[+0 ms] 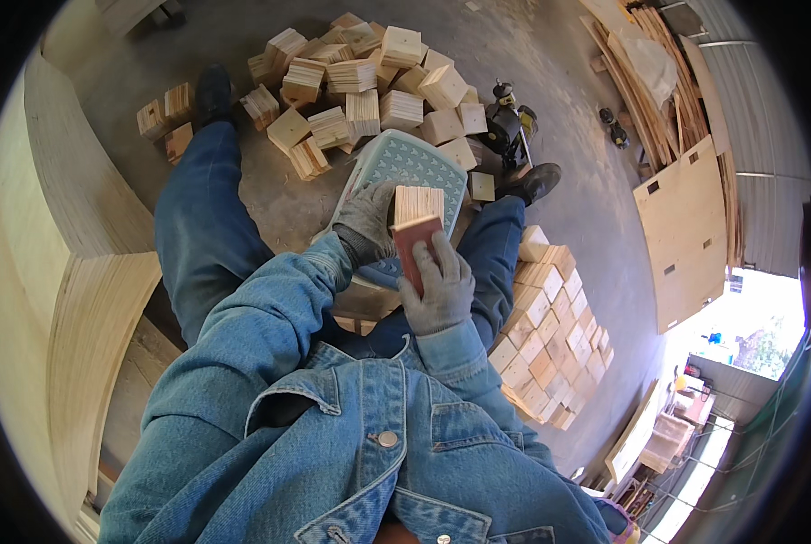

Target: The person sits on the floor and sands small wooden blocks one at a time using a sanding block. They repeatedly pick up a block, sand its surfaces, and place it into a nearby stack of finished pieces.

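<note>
Denim jacket (355, 453); left hand (367, 222) gripping pale layered block (419, 201); right hand (441, 288) clasping reddish-brown slab (412, 245).

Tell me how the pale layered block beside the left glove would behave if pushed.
The plywood block should be stiff, since its side shows many tightly stacked layers. Its flat faces and square corners make it likelier to slide or tip than roll. It probably isn't fragile, as it looks thick and shows no thin projecting parts.

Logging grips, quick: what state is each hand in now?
Left hand: holding the layered plywood block.
Right hand: closed on the flat reddish-brown block.
</note>
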### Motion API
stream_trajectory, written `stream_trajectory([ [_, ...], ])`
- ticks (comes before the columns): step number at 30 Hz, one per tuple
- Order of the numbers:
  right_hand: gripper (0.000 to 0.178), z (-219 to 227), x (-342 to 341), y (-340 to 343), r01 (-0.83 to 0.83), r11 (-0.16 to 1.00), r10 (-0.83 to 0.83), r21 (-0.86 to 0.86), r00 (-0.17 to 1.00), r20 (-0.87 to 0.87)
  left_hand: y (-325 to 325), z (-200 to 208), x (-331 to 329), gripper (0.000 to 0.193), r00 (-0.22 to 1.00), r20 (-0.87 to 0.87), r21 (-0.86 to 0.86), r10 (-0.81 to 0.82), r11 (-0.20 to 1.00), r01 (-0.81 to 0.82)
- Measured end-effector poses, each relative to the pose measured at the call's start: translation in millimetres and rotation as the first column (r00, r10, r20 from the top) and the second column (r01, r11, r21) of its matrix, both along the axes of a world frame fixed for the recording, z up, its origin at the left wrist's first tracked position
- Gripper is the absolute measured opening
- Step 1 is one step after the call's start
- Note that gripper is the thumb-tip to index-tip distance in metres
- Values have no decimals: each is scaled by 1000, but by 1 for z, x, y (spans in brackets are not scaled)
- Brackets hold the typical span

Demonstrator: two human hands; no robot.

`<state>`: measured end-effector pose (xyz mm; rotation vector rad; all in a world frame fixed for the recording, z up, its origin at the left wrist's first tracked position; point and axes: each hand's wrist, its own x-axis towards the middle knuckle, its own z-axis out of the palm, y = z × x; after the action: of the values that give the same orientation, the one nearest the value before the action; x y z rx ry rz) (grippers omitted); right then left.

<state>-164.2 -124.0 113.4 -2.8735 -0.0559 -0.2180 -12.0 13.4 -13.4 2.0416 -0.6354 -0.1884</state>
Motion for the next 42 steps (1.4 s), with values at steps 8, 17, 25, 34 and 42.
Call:
stream_trajectory([
  [8, 60, -2, 19, -1, -7, 1000, 7, 0, 998, 65, 2, -2, -2, 98, 1000, 25, 26, 0, 1000, -1],
  [17, 60, -10, 160, -12, 154, 983, -160, -98, 985, -61, -5, -15, -3, 105, 987, 155, 41, 36, 998, -42],
  [25, 64, 1, 95, 0, 143, 986, -152, -88, 983, -106, -1, -15, -2, 98, 979, 194, 25, 62, 997, -68],
  [34, 63, -4, -20, -6, -1, 1000, -1, 28, 999, 44, 1, -1, -3, 90, 996, 82, -3, 38, 999, -38],
  [42, 61, 2, 86, 4, 67, 995, -70, -80, 997, -42, 3, -6, -2, 102, 999, 14, 24, -30, 999, 29],
])
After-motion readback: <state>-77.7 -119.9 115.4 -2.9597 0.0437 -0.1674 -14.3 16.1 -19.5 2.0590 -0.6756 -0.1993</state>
